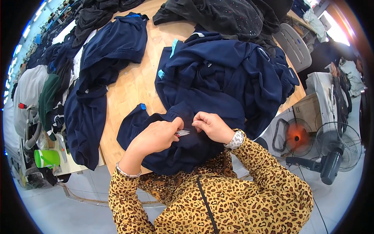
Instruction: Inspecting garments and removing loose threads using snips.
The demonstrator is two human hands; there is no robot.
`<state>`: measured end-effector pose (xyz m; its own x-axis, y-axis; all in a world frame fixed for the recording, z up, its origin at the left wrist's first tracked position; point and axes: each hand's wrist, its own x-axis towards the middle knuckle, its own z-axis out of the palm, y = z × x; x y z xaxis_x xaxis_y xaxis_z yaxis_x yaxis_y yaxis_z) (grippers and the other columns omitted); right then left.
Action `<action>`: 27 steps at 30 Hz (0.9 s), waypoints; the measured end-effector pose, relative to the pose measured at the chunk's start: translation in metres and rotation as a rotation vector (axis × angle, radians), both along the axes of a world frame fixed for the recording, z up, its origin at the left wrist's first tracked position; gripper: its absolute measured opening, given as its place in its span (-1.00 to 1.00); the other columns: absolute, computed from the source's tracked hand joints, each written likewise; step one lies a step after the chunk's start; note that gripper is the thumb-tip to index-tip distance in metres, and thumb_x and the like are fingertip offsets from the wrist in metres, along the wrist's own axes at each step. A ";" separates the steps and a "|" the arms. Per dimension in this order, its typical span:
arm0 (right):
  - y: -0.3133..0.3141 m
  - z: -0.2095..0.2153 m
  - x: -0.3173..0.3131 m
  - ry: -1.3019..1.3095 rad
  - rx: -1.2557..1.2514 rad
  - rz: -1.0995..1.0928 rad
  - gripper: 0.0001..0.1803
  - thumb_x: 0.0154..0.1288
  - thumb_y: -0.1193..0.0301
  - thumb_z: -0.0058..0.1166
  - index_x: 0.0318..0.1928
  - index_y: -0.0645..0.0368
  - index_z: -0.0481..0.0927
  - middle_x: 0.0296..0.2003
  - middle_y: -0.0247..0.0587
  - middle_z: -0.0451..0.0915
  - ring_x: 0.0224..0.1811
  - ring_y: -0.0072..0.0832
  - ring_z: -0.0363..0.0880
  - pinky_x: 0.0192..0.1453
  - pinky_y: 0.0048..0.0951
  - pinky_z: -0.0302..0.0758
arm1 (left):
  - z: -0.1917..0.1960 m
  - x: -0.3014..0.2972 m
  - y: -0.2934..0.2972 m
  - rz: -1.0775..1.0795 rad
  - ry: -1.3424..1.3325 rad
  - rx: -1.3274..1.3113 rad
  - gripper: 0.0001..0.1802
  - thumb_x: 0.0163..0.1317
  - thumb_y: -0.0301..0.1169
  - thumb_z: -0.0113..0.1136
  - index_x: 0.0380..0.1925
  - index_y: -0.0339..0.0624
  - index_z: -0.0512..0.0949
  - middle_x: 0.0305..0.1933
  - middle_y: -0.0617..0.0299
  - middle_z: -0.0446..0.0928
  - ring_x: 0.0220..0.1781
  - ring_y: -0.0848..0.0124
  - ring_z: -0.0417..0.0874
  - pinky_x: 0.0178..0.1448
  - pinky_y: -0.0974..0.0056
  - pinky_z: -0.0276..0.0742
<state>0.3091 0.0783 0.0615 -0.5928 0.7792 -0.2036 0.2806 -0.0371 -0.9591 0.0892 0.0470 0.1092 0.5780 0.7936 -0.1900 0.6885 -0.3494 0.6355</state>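
A dark navy garment (183, 150) lies over the near edge of the wooden table (132, 84) and hangs toward my lap. My left hand (156, 136) is closed around small metal thread snips (182, 133), their tips pointing right at the cloth. My right hand (212, 125) pinches a fold of the same navy garment just right of the snip tips. Both wrists come out of leopard-print sleeves; the right one wears a watch, the left a thin bracelet.
A big heap of navy garments (230, 74) fills the table behind my hands, more navy pieces (105, 66) drape off its left side, and black cloth (218, 15) lies at the far end. Two floor fans (335, 146) stand at right. A green cup (46, 158) sits lower left.
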 end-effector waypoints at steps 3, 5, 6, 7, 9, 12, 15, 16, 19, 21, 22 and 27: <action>0.001 -0.002 0.000 -0.017 -0.010 -0.001 -0.87 0.35 0.46 -0.03 -0.33 0.28 0.45 -0.52 -0.37 0.48 -0.45 -0.65 0.42 -0.29 -0.58 0.42 | -0.003 0.002 0.000 0.012 -0.035 -0.019 -0.75 0.11 -0.50 0.19 -0.26 -0.24 0.34 -0.43 -0.06 0.55 -0.29 0.01 0.59 -0.26 0.05 0.43; 0.002 -0.003 0.001 -0.023 -0.033 0.010 -0.87 0.35 0.46 -0.04 -0.32 0.27 0.44 -0.52 -0.38 0.47 -0.45 -0.66 0.41 -0.29 -0.58 0.41 | -0.005 0.004 0.000 0.014 -0.047 -0.009 -0.75 0.11 -0.49 0.19 -0.26 -0.24 0.34 -0.43 -0.06 0.54 -0.29 0.01 0.59 -0.26 0.05 0.43; 0.002 -0.004 0.001 -0.014 -0.024 0.003 -0.87 0.35 0.46 -0.04 -0.32 0.27 0.44 -0.52 -0.38 0.47 -0.45 -0.66 0.41 -0.29 -0.58 0.41 | -0.006 0.005 0.000 0.018 -0.069 -0.018 -0.75 0.11 -0.49 0.19 -0.26 -0.24 0.33 -0.43 -0.06 0.54 -0.29 0.01 0.59 -0.26 0.05 0.43; 0.002 -0.005 0.001 -0.001 -0.039 0.002 -0.86 0.36 0.45 -0.04 -0.32 0.27 0.44 -0.51 -0.38 0.47 -0.44 -0.66 0.41 -0.29 -0.58 0.41 | -0.006 0.005 0.000 0.016 -0.072 -0.002 -0.75 0.11 -0.49 0.19 -0.26 -0.24 0.33 -0.43 -0.06 0.54 -0.29 0.01 0.59 -0.26 0.05 0.43; 0.002 -0.007 0.002 0.012 -0.054 -0.001 -0.86 0.37 0.45 -0.05 -0.32 0.27 0.44 -0.50 -0.38 0.47 -0.43 -0.66 0.41 -0.28 -0.58 0.41 | -0.008 0.006 0.000 0.021 -0.079 -0.019 -0.75 0.11 -0.50 0.19 -0.26 -0.25 0.33 -0.43 -0.05 0.54 -0.29 0.01 0.59 -0.26 0.06 0.44; 0.002 -0.009 0.002 0.071 -0.109 -0.003 -0.85 0.38 0.43 -0.07 -0.32 0.27 0.44 -0.50 -0.39 0.47 -0.42 -0.67 0.43 -0.25 -0.59 0.43 | -0.008 0.007 0.000 0.005 -0.063 -0.052 -0.75 0.12 -0.49 0.19 -0.25 -0.25 0.33 -0.42 -0.05 0.55 -0.28 0.00 0.59 -0.26 0.06 0.44; 0.002 -0.011 0.002 0.105 -0.085 -0.032 -0.82 0.37 0.41 -0.05 -0.33 0.28 0.45 -0.53 -0.35 0.48 -0.47 -0.64 0.43 -0.32 -0.55 0.45 | -0.009 0.007 -0.001 0.008 -0.060 -0.073 -0.75 0.12 -0.49 0.19 -0.25 -0.25 0.33 -0.41 -0.05 0.55 -0.28 0.01 0.59 -0.27 0.07 0.44; 0.002 -0.010 0.002 0.131 -0.105 -0.038 -0.82 0.38 0.41 -0.06 -0.32 0.27 0.45 -0.53 -0.36 0.48 -0.46 -0.65 0.44 -0.31 -0.55 0.46 | -0.009 0.007 -0.001 0.009 -0.055 -0.062 -0.75 0.12 -0.49 0.19 -0.25 -0.25 0.33 -0.41 -0.05 0.55 -0.28 0.01 0.59 -0.27 0.07 0.44; 0.004 -0.005 0.008 0.226 -0.209 -0.066 -0.82 0.39 0.40 -0.08 -0.31 0.25 0.45 -0.51 -0.38 0.47 -0.45 -0.65 0.45 -0.28 -0.55 0.48 | -0.009 0.001 -0.002 0.046 -0.071 -0.062 -0.73 0.12 -0.48 0.19 -0.24 -0.26 0.33 -0.41 -0.05 0.56 -0.28 0.00 0.59 -0.25 0.08 0.45; 0.007 0.004 0.017 0.302 -0.349 -0.091 -0.83 0.41 0.39 -0.10 -0.29 0.22 0.43 -0.50 -0.38 0.45 -0.42 -0.65 0.46 -0.26 -0.54 0.50 | -0.010 -0.007 -0.005 0.129 -0.165 -0.136 -0.68 0.11 -0.49 0.21 -0.16 -0.28 0.34 -0.37 -0.06 0.56 -0.25 0.02 0.61 -0.21 0.13 0.47; 0.007 0.009 0.025 0.391 -0.394 -0.085 -0.84 0.41 0.39 -0.11 -0.30 0.21 0.41 -0.51 -0.39 0.41 -0.42 -0.63 0.46 -0.25 -0.55 0.50 | -0.011 -0.011 -0.008 0.126 -0.155 -0.141 -0.68 0.11 -0.49 0.21 -0.16 -0.28 0.34 -0.37 -0.06 0.56 -0.25 0.02 0.61 -0.21 0.13 0.47; -0.001 0.031 0.079 0.387 -0.488 -0.098 -0.83 0.41 0.39 -0.11 -0.34 0.19 0.38 -0.56 -0.40 0.36 -0.45 -0.54 0.47 -0.31 -0.51 0.44 | -0.027 -0.025 -0.028 0.402 -0.488 -0.252 -0.55 0.13 -0.53 0.22 0.02 -0.29 0.34 -0.35 0.11 0.53 -0.33 0.40 0.54 -0.19 0.35 0.44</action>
<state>0.3883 0.0776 0.0922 -0.6254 0.7050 -0.3344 -0.1107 -0.5044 -0.8563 0.0637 0.0187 0.0817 0.3137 0.9304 -0.1897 0.3479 0.0733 0.9347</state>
